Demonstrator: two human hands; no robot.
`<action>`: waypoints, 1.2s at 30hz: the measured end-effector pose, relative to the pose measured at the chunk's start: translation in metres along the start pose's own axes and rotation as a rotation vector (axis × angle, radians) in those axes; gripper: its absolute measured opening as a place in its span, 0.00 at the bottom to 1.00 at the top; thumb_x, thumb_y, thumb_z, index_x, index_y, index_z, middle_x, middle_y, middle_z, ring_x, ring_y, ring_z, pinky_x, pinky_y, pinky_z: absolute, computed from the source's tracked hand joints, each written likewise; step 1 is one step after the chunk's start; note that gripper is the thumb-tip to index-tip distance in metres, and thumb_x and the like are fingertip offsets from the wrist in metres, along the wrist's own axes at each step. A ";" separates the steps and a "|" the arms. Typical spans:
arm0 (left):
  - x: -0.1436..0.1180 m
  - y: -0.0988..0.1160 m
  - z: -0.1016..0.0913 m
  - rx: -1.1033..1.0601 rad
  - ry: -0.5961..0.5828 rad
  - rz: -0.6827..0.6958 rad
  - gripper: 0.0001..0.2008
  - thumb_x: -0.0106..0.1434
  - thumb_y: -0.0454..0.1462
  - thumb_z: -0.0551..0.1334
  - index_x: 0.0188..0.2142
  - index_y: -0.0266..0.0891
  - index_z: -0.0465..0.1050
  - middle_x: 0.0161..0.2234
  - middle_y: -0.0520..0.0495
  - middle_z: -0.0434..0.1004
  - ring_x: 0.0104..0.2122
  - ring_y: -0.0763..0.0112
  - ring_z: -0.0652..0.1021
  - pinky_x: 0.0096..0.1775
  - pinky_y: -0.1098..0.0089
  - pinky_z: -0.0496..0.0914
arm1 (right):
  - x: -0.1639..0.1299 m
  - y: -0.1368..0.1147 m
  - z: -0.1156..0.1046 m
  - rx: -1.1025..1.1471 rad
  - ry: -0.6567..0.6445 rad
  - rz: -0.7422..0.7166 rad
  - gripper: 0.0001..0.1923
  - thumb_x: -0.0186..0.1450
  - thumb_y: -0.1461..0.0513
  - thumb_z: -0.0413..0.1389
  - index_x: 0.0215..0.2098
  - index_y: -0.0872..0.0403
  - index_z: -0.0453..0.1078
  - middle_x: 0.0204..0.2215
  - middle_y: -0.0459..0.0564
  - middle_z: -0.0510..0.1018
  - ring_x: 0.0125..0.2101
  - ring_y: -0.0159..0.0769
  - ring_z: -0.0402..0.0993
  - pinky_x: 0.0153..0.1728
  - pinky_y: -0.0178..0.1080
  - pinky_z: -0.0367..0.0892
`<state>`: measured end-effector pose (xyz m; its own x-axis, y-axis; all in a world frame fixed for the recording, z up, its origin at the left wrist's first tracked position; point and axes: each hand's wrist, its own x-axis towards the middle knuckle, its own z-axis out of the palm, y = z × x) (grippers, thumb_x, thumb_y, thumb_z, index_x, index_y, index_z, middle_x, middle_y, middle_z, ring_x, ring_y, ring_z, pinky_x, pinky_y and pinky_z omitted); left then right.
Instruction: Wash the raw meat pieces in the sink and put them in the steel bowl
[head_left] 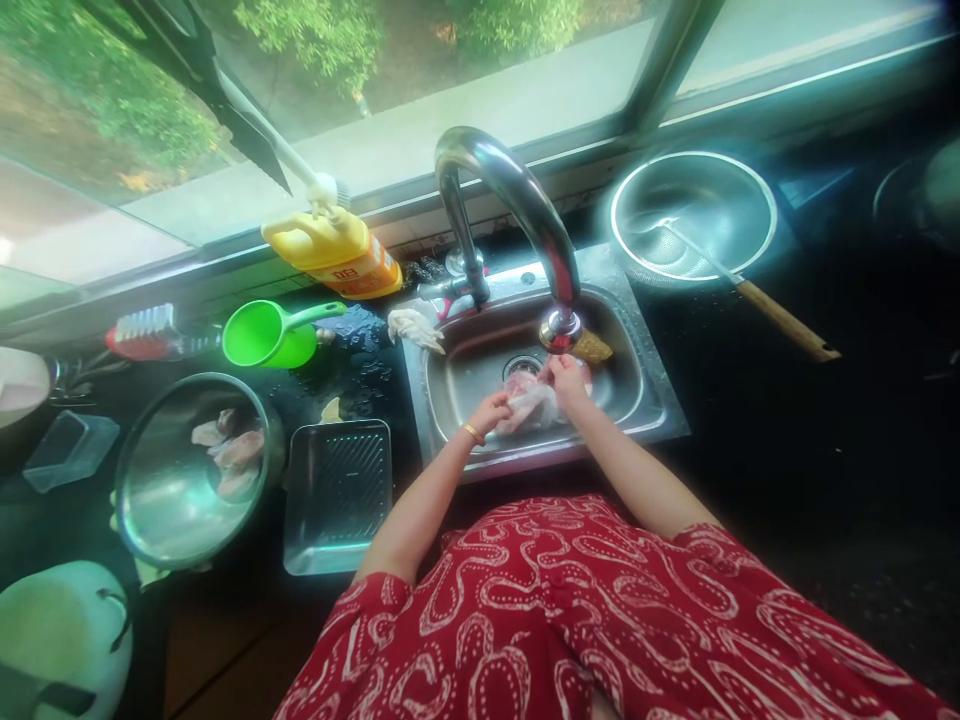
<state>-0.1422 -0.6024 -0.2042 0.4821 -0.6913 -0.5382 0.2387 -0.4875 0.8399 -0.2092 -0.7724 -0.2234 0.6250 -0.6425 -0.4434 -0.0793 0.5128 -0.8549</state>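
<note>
Both my hands are over the steel sink [457, 395], below the faucet's spout. Between them is a whitish, translucent plastic bag [531, 408] with pinkish raw meat [517, 384] showing at it; whether the meat is inside the bag or behind it I cannot tell. My left hand [491, 412], a gold bangle at its wrist, pinches the bag's left side. My right hand [566, 380] has its fingers closed on the right side. A yellow-brown sponge-like piece [591, 346] lies in the basin behind my right hand. The drain [523, 366] is partly covered.
The curved faucet [517, 170] arches over the sink. A white cloth [415, 329] lies on the rim. Leftward stand a steel tray [337, 555], a steel bowl [161, 500] with raw meat pieces, a green dipper [259, 335] and a yellow jug [360, 265]. A strainer [694, 215] sits right.
</note>
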 end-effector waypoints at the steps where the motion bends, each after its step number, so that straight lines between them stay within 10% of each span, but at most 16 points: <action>1: -0.004 0.001 -0.004 -0.046 -0.003 0.005 0.08 0.49 0.35 0.61 0.30 0.34 0.74 0.24 0.52 0.71 0.27 0.74 0.70 0.33 0.73 0.65 | 0.002 -0.003 0.001 -0.001 0.015 0.005 0.09 0.55 0.57 0.54 0.25 0.52 0.58 0.15 0.39 0.64 0.17 0.28 0.61 0.19 0.31 0.57; 9: -0.005 0.013 -0.003 0.267 -0.099 -0.096 0.12 0.51 0.39 0.66 0.34 0.34 0.76 0.30 0.49 0.75 0.34 0.67 0.73 0.40 0.69 0.67 | 0.001 0.006 -0.003 -0.288 0.025 0.103 0.10 0.57 0.54 0.49 0.32 0.52 0.61 0.21 0.42 0.64 0.21 0.31 0.63 0.24 0.34 0.64; 13: -0.019 0.025 -0.008 0.054 -0.085 -0.016 0.13 0.56 0.39 0.62 0.37 0.31 0.76 0.32 0.46 0.77 0.34 0.68 0.74 0.41 0.69 0.67 | -0.015 0.012 -0.020 -0.701 0.005 -0.064 0.22 0.56 0.55 0.53 0.47 0.57 0.66 0.36 0.51 0.71 0.31 0.35 0.68 0.39 0.41 0.68; 19: -0.064 0.046 -0.016 0.352 -0.238 0.157 0.13 0.61 0.39 0.57 0.37 0.35 0.79 0.33 0.47 0.77 0.34 0.70 0.73 0.38 0.73 0.65 | -0.046 0.019 0.007 -1.319 -0.470 -0.261 0.32 0.57 0.54 0.59 0.59 0.51 0.62 0.46 0.58 0.68 0.46 0.47 0.68 0.47 0.44 0.63; 23: -0.086 0.042 -0.018 0.734 -0.339 0.102 0.15 0.64 0.39 0.55 0.43 0.39 0.77 0.27 0.49 0.75 0.27 0.71 0.73 0.33 0.74 0.63 | -0.029 0.018 0.015 -1.545 -0.390 -0.227 0.18 0.62 0.64 0.52 0.50 0.55 0.69 0.43 0.62 0.71 0.45 0.50 0.69 0.45 0.45 0.62; 29: -0.088 0.027 -0.031 1.192 -0.080 -0.099 0.21 0.68 0.48 0.47 0.49 0.39 0.70 0.33 0.42 0.78 0.38 0.58 0.78 0.40 0.67 0.67 | -0.004 -0.002 -0.023 -1.410 -0.150 -0.157 0.15 0.63 0.66 0.46 0.43 0.59 0.72 0.38 0.62 0.75 0.43 0.49 0.70 0.48 0.46 0.60; 33: -0.069 0.023 -0.012 1.177 -0.057 -0.143 0.18 0.68 0.43 0.48 0.41 0.38 0.75 0.39 0.38 0.78 0.43 0.56 0.78 0.45 0.63 0.67 | -0.039 0.005 0.000 -1.213 -0.622 -0.558 0.23 0.55 0.70 0.48 0.48 0.57 0.70 0.49 0.58 0.73 0.51 0.45 0.65 0.54 0.45 0.58; 36: -0.057 0.020 -0.002 1.045 -0.063 -0.191 0.15 0.64 0.43 0.55 0.38 0.38 0.77 0.38 0.37 0.78 0.44 0.55 0.77 0.48 0.63 0.68 | -0.058 0.022 0.018 -1.227 -1.037 -0.531 0.22 0.58 0.69 0.48 0.48 0.55 0.71 0.45 0.56 0.75 0.46 0.42 0.70 0.49 0.42 0.63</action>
<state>-0.1630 -0.5715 -0.1568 0.4616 -0.5666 -0.6825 -0.5510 -0.7862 0.2800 -0.2330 -0.7136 -0.2120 0.9487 0.2863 -0.1345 0.0908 -0.6537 -0.7513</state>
